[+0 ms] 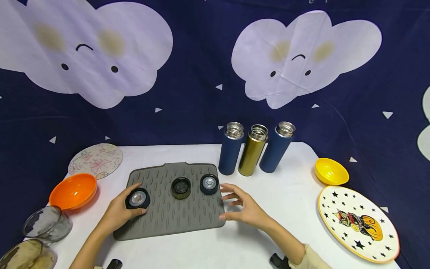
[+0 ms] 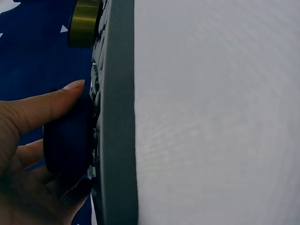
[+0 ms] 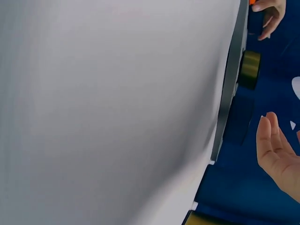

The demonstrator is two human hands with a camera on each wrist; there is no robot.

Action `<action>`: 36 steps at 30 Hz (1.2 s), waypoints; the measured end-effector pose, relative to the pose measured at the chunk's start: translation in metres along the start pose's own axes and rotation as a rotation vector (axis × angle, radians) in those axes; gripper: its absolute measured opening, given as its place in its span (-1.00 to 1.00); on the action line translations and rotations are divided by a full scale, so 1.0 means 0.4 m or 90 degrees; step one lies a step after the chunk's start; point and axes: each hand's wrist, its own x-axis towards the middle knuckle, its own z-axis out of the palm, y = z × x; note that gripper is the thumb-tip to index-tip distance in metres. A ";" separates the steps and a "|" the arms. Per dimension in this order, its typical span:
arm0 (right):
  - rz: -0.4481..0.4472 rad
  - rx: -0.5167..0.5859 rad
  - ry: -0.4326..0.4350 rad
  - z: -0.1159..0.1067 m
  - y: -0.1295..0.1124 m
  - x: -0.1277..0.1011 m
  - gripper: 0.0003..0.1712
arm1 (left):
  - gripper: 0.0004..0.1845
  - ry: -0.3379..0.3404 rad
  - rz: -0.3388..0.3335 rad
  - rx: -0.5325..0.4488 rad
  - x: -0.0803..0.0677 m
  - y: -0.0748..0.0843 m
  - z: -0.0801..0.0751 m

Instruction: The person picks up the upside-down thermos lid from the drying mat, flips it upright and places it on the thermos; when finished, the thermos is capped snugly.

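A grey ribbed mat (image 1: 168, 220) lies mid-table with three flask lids on it. My left hand (image 1: 133, 201) grips the leftmost dark blue lid (image 1: 138, 198) by its sides; the left wrist view shows thumb and fingers (image 2: 51, 103) round that lid (image 2: 68, 143) on the mat (image 2: 117, 117). A gold lid (image 1: 181, 187) sits in the middle and a blue lid (image 1: 209, 184) to the right. My right hand (image 1: 226, 201) hovers open at the mat's right edge, just below the blue lid, holding nothing (image 3: 276, 154). Three uncapped flasks stand behind: blue (image 1: 230, 148), gold (image 1: 253, 150), blue (image 1: 277, 152).
An orange bowl (image 1: 73, 190), a floral round mat (image 1: 95, 160) and two glass bowls (image 1: 47, 223) sit at the left. A yellow bowl (image 1: 330, 171) and a starred plate (image 1: 357, 222) sit at the right. A cloud-print backdrop hangs behind the white table (image 1: 289, 194).
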 end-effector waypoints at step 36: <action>0.165 0.354 -0.045 0.149 -0.079 0.020 -0.45 | -0.19 0.033 0.333 -0.071 -0.066 0.351 0.211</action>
